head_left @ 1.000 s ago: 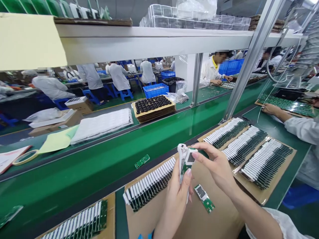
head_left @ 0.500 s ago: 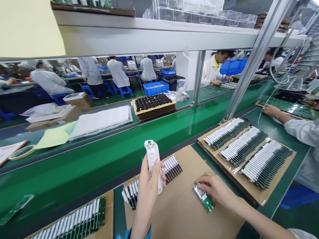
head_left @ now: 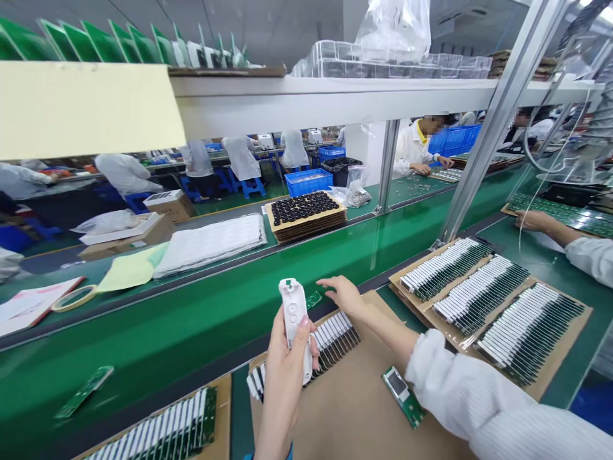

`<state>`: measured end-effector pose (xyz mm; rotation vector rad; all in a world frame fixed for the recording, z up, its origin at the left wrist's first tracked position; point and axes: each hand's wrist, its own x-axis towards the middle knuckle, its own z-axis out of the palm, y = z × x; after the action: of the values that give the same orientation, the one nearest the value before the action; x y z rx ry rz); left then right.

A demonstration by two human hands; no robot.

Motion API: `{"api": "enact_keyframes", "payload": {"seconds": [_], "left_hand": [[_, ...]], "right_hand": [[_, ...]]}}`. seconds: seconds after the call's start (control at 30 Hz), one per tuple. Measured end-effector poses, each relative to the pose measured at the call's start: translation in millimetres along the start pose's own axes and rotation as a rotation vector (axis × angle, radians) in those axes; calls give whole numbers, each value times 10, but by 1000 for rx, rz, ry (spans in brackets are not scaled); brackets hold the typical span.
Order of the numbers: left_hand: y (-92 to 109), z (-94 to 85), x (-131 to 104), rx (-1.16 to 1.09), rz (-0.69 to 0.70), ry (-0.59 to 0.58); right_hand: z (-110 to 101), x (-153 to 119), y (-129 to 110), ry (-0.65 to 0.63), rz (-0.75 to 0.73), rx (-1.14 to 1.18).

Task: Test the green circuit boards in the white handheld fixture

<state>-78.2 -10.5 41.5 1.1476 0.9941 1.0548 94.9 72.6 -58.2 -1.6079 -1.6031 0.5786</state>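
My left hand (head_left: 287, 345) is closed round a long white plastic casing half (head_left: 294, 313), held upright with its hollow inside facing me. My right hand (head_left: 342, 294) is stretched out over the far edge of the cardboard, fingers apart and holding nothing. Just left of its fingertips, a small green circuit board (head_left: 313, 299) lies on the green belt, not visibly touched. Below my right forearm, a circuit board with a small screen (head_left: 403, 396) rests on the cardboard sheet (head_left: 354, 402). A row of white-topped boards (head_left: 335, 335) stands behind my left hand, partly hidden by it.
At the right, stacked cardboard (head_left: 536, 390) carries rows of boards. More boards (head_left: 167, 421) stand at lower left; a single board (head_left: 86, 391) lies on the belt (head_left: 191, 332). A metal post (head_left: 483, 128) and shelf (head_left: 335, 96) stand ahead. A co-worker's hand (head_left: 534, 220) is at far right.
My right hand has let go of the screen circuit board on the cardboard and moved away, up and left toward the belt. My left hand still holds the casing half. The view has tilted upward.
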Motion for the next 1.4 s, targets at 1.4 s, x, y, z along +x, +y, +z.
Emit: {"api": "enact_keyframes", "payload": {"seconds": [1.4], "left_hand": [[-17, 477, -402, -152, -119, -261]], "right_hand": [[-969, -1179, -989, 205, -154, 132]]}}
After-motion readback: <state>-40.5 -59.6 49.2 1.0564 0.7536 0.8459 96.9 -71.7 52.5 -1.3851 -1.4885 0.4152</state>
